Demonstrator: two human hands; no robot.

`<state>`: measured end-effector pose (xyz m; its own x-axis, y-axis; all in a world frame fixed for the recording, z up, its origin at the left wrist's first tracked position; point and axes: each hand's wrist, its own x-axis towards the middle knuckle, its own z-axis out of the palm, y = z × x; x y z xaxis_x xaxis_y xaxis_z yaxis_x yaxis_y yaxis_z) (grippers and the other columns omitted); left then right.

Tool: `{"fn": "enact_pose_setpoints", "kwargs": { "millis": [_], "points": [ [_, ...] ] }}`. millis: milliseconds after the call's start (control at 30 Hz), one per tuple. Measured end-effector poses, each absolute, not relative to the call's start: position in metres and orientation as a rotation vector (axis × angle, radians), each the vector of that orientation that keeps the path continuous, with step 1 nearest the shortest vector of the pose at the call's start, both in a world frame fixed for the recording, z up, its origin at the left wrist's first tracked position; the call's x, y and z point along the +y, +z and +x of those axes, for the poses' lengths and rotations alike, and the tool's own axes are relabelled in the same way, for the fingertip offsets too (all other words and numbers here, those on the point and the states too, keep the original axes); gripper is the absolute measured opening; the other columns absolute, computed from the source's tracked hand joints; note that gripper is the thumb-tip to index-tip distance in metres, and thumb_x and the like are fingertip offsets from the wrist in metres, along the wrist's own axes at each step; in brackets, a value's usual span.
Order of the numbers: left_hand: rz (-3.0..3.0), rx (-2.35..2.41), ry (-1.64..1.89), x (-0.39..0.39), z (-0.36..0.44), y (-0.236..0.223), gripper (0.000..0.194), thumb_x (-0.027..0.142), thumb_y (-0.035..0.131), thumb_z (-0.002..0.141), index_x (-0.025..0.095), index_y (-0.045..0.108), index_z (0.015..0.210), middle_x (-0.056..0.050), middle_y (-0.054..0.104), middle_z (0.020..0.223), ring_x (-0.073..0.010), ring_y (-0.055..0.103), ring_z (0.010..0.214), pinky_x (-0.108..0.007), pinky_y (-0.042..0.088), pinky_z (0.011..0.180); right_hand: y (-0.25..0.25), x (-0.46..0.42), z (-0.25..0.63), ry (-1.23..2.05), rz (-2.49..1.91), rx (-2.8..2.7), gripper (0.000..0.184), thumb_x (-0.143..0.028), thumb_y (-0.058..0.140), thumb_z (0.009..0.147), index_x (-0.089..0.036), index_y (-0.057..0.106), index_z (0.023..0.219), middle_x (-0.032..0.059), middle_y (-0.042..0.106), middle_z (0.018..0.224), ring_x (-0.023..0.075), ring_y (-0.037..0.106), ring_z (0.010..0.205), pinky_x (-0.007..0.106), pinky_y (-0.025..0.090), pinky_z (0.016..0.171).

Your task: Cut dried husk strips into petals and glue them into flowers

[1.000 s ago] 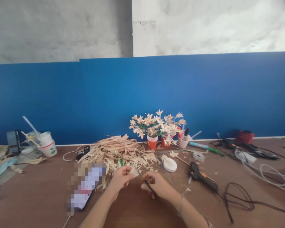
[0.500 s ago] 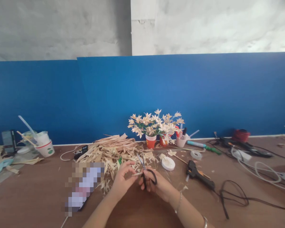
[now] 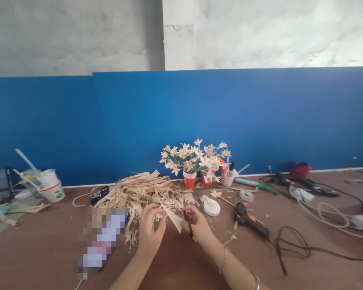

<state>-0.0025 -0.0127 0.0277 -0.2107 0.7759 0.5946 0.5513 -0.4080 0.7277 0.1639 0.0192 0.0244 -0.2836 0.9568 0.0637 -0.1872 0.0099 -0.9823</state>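
Note:
My right hand (image 3: 199,227) is closed around black-handled scissors (image 3: 187,223), whose blades point up and away from me. Between my hands is a pale strip of dried husk (image 3: 173,215), wide at its lower end, which lies by my right fingertips. My left hand (image 3: 151,229) is at the strip's left side, thumb and fingers apart; whether the fingertips touch the strip is hard to tell. Just beyond lies a heap of dried husk (image 3: 145,189) with loose scraps. Pale husk flowers (image 3: 196,157) stand in an orange-red cup (image 3: 189,180) behind it.
A white round lid (image 3: 211,207), a tape roll (image 3: 246,195) and a black glue gun (image 3: 249,221) with its cord lie to the right. A phone (image 3: 104,241) is at the left. White cables and a power adapter (image 3: 302,195) spread over the far right.
My left thumb and fingers have spread apart. The husk strip now shows broad between my hands. The scissors have turned, showing edge-on in my right hand. The view has shifted slightly right.

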Motion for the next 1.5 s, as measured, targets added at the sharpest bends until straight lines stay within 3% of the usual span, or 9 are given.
{"fn": "enact_pose_setpoints", "kwargs": {
  "millis": [33, 100, 167, 233, 400, 467, 900, 1067, 1500],
  "points": [
    [1.631, 1.59, 1.614, -0.01, -0.001, 0.025, 0.015, 0.031, 0.057, 0.075, 0.018, 0.059, 0.081, -0.006, 0.061, 0.082, -0.0178, 0.058, 0.072, -0.031, 0.048, 0.064, 0.023, 0.019, 0.162, 1.416, -0.875, -1.317, 0.031, -0.017, 0.067, 0.057, -0.019, 0.05, 0.083, -0.0056, 0.051, 0.062, 0.0092, 0.046, 0.056, 0.019, 0.035, 0.05],
    [1.286, 1.516, 1.361, -0.007, 0.004, 0.02, 0.026, 0.043, 0.057, 0.075, 0.017, 0.056, 0.076, 0.004, 0.049, 0.05, -0.0093, 0.043, 0.04, -0.02, 0.033, 0.038, 0.019, 0.018, 0.158, 1.331, -0.837, -1.37, 0.028, -0.016, 0.066, 0.059, -0.019, 0.05, 0.082, -0.0045, 0.052, 0.064, 0.0101, 0.047, 0.06, 0.02, 0.037, 0.054],
    [1.127, 1.378, 1.183, -0.005, 0.01, 0.016, 0.031, 0.047, 0.059, 0.072, 0.015, 0.057, 0.075, 0.009, 0.039, 0.039, -0.0048, 0.027, 0.03, -0.017, 0.016, 0.031, 0.016, 0.016, 0.156, 1.284, -0.814, -1.411, 0.027, -0.016, 0.066, 0.06, -0.019, 0.05, 0.082, -0.0034, 0.053, 0.068, 0.0103, 0.047, 0.062, 0.021, 0.038, 0.056],
    [1.08, 1.306, 1.119, -0.005, 0.014, 0.015, 0.032, 0.044, 0.063, 0.068, 0.013, 0.06, 0.073, 0.009, 0.039, 0.035, -0.0031, 0.023, 0.028, -0.016, 0.013, 0.03, 0.014, 0.015, 0.154, 1.281, -0.82, -1.422, 0.029, -0.017, 0.068, 0.06, -0.018, 0.05, 0.083, -0.0032, 0.053, 0.068, 0.01, 0.047, 0.061, 0.021, 0.037, 0.056],
    [1.045, 1.17, 1.083, -0.008, 0.013, 0.022, 0.03, 0.037, 0.071, 0.062, 0.01, 0.068, 0.075, -0.005, 0.069, 0.064, -0.01, 0.06, 0.054, -0.016, 0.043, 0.048, 0.015, 0.02, 0.158, 1.403, -0.863, -1.295, 0.035, -0.023, 0.072, 0.056, -0.017, 0.051, 0.083, -0.0064, 0.05, 0.057, 0.0074, 0.041, 0.051, 0.019, 0.032, 0.048],
    [1.0, 1.135, 1.062, -0.008, 0.011, 0.024, 0.03, 0.035, 0.073, 0.062, 0.01, 0.07, 0.079, -0.007, 0.072, 0.075, -0.012, 0.064, 0.065, -0.018, 0.047, 0.058, 0.018, 0.021, 0.16, 1.46, -0.882, -1.229, 0.036, -0.025, 0.073, 0.055, -0.018, 0.05, 0.082, -0.0082, 0.047, 0.053, 0.006, 0.038, 0.046, 0.018, 0.03, 0.045],
    [0.933, 1.354, 1.336, -0.006, 0.011, 0.028, 0.031, 0.043, 0.067, 0.065, 0.012, 0.064, 0.067, -0.001, 0.063, 0.046, -0.0126, 0.057, 0.041, -0.019, 0.041, 0.04, 0.028, 0.017, 0.161, 1.548, -0.92, -1.23, 0.045, -0.041, 0.077, 0.054, -0.021, 0.046, 0.08, -0.0081, 0.048, 0.055, 0.0066, 0.042, 0.045, 0.019, 0.031, 0.044],
    [0.871, 1.377, 1.495, -0.002, 0.002, 0.031, 0.032, 0.044, 0.067, 0.064, 0.013, 0.063, 0.072, 0.0, 0.064, 0.05, -0.0144, 0.059, 0.043, -0.022, 0.044, 0.042, 0.027, 0.012, 0.168, 1.723, -0.946, -1.594, 0.041, -0.054, 0.063, 0.067, -0.019, 0.046, 0.079, -0.0059, 0.053, 0.054, 0.0073, 0.048, 0.043, 0.017, 0.027, 0.039],
    [0.847, 1.351, 1.562, 0.001, 0.001, 0.026, 0.037, 0.049, 0.068, 0.062, 0.014, 0.056, 0.065, -0.001, 0.065, 0.054, -0.0169, 0.062, 0.047, -0.025, 0.048, 0.044, 0.015, 0.01, 0.161, 1.798, -0.936, -1.637, 0.048, -0.058, 0.067, 0.062, -0.018, 0.046, 0.078, -0.0075, 0.052, 0.047, 0.0055, 0.044, 0.034, 0.015, 0.02, 0.032]
  ]
}}
